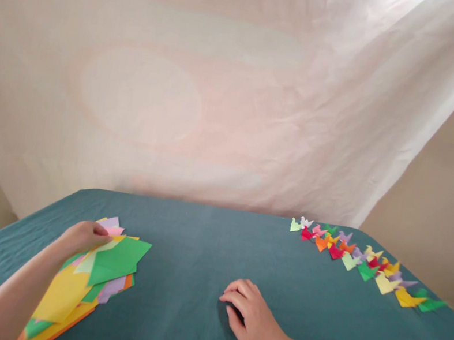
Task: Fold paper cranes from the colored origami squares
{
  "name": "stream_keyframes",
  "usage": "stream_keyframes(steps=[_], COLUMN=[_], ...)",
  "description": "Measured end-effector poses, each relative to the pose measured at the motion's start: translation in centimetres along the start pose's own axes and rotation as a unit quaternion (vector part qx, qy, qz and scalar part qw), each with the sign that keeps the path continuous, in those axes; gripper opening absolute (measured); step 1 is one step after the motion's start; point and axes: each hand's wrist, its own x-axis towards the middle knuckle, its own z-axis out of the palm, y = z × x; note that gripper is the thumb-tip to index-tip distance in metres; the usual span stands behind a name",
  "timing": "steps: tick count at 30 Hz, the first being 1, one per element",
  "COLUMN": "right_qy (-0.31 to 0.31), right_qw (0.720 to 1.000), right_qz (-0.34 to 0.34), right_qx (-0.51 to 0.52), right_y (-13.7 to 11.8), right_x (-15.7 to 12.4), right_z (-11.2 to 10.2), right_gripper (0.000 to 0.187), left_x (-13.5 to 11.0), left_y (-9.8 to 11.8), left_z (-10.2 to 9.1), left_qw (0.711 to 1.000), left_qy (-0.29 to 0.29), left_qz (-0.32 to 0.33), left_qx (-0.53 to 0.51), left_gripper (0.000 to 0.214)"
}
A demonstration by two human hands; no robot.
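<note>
My left hand (87, 236) is over a loose, fanned pile of coloured paper sheets (64, 294) at the left of the table. Its fingers and thumb are closed on the edge of the paper near the top of the pile; exactly which sheets they pinch is partly hidden. A green sheet (118, 261) lies just right of the fingertips, over pale green, purple and orange ones. My right hand (251, 321) is near the table's middle, low over the cloth. Its fingers are loosely bent, with a gap between thumb and forefinger and nothing between them.
Several small folded paper birds (350, 262) stand in slanting rows at the far right, in red, orange, yellow, green, purple, pink and white. A dark teal cloth (185, 280) covers the table. Behind the far edge hangs a pale sheet (229, 106).
</note>
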Motion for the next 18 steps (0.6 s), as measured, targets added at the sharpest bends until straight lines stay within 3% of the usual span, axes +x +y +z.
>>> stream_keyframes(steps=[3,7,12,18], right_qy=[0.002,0.003,0.002,-0.002], right_qw=[1.0,1.0,1.0,1.0], right_qz=[-0.002,-0.003,-0.001,0.001], right_qx=[0.001,0.0,-0.005,-0.021], right_y=[-0.1,-0.2,0.0,0.4], right_x=[0.0,0.0,0.1,0.1], right_z=[0.0,-0.2,-0.2,0.0], right_gripper=[0.031,0.031,0.03,0.028], left_x=[0.0,0.1,0.4,2.0], left_y=[-0.1,0.0,0.2,-1.6], left_z=[-0.1,-0.3,-0.4,0.4], left_qw=[1.0,1.0,0.999,0.999], left_qy=[-0.023,-0.004,-0.037,-0.03], left_qz=[0.005,-0.013,-0.01,0.01], left_qx=[-0.014,-0.003,-0.002,-0.026], left_gripper=[0.029,0.036,0.035,0.037])
